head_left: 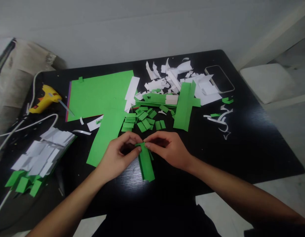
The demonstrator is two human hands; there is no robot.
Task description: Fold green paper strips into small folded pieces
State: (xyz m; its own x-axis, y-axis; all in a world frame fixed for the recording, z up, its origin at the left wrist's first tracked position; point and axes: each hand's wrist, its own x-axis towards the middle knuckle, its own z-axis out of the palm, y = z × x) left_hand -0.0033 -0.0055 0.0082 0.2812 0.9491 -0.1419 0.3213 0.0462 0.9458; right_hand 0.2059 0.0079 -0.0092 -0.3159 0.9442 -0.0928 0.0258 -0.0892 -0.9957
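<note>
My left hand (119, 157) and my right hand (168, 149) meet over the near middle of a black table (253, 144). Together they pinch the far end of a folded green paper strip (146, 164), which runs from my fingertips back toward me and lies on the table. Just beyond my fingers sits a cluster of small green paper rectangles (142, 120). A long green paper strip (106, 135) lies to the left of my left hand.
A large green sheet (98, 93) lies at the back left, a yellow glue gun (45, 98) with white cable beside it. White paper scraps (172, 80) and a phone (219, 79) lie at the back right. A pile of white and green pieces (39, 158) is at left.
</note>
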